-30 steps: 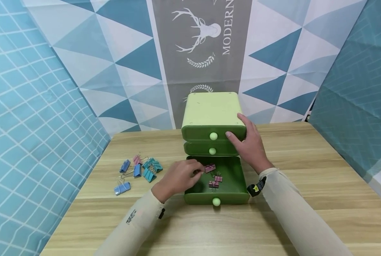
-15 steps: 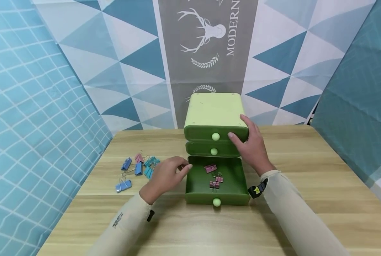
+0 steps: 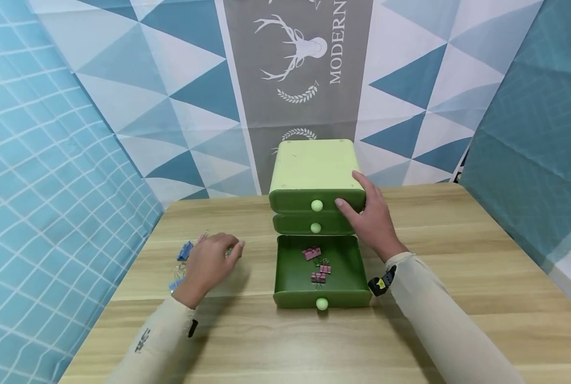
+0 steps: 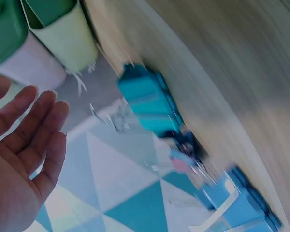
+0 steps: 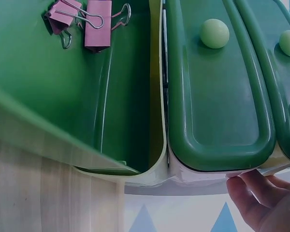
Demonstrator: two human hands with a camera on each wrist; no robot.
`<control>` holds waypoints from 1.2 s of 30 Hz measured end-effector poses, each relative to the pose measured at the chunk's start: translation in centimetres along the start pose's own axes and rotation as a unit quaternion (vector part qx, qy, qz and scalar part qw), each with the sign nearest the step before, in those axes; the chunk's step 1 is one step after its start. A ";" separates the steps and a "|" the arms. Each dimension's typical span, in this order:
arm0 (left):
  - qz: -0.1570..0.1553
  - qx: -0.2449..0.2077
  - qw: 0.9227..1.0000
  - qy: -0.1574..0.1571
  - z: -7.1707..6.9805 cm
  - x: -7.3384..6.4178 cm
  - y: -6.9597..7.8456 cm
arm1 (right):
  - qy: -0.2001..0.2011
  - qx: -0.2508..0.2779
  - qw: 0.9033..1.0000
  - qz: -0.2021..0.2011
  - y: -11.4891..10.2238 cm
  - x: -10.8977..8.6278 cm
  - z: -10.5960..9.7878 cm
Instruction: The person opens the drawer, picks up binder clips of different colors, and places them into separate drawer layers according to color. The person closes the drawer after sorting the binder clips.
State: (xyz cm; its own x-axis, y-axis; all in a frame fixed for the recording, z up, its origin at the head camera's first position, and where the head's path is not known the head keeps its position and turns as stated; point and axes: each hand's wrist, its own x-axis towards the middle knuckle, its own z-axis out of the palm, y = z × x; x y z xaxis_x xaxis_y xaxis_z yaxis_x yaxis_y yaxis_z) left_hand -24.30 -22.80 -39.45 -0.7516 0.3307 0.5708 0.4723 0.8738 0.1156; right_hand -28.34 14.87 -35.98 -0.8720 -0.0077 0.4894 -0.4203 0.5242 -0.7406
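My left hand [image 3: 210,264] is over the loose binder clips on the left of the table, its fingers loosely bent around nothing. In the left wrist view a teal binder clip [image 4: 147,99] and a blue binder clip [image 4: 239,203] lie beyond the fingertips. At the upper right corner of the green drawer cabinet [image 3: 316,162], my right hand [image 3: 374,221] holds on, thumb across the top drawer's front and fingers along the side. The bottom drawer [image 3: 290,266] is pulled out with several pink binder clips [image 3: 311,253] inside, also close up in the right wrist view.
Two upper drawers are pushed in, each with a round pale knob [image 3: 316,205]. A blue binder clip [image 3: 185,250] and a pink one show past my left hand, which hides others. Patterned cloth [image 3: 391,122] hangs behind the wooden table [image 3: 434,224].
My left hand has moved left, out of the bottom drawer and over to the loose clips. The right hand stays on the cabinet; the pink clips lie as before.
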 end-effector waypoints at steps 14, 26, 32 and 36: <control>-0.025 0.054 0.996 0.065 0.0 -0.4 -4.6 | -0.004 0.003 1.000 -0.002 -0.1 0.1 0.3; -0.104 0.089 0.990 -0.010 -0.3 0.1 -6.8 | -0.001 -0.002 1.000 0.009 0.1 0.0 -0.1; -0.143 0.085 0.982 -0.088 -0.2 0.3 -7.3 | -0.002 0.000 1.000 0.011 0.1 -0.1 -0.1; -0.147 0.092 0.978 -0.115 -0.2 0.3 -7.6 | 0.000 0.004 1.000 0.007 0.0 -0.1 0.0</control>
State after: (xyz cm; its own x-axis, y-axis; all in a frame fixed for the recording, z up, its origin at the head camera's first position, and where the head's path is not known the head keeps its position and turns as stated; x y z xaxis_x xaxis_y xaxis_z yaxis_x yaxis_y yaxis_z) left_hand -28.01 -29.37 -40.00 -0.9363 0.1074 0.3344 0.1443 0.9857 0.0874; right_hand -28.21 14.91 -36.03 -0.8776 -0.0005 0.4795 -0.4103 0.5181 -0.7504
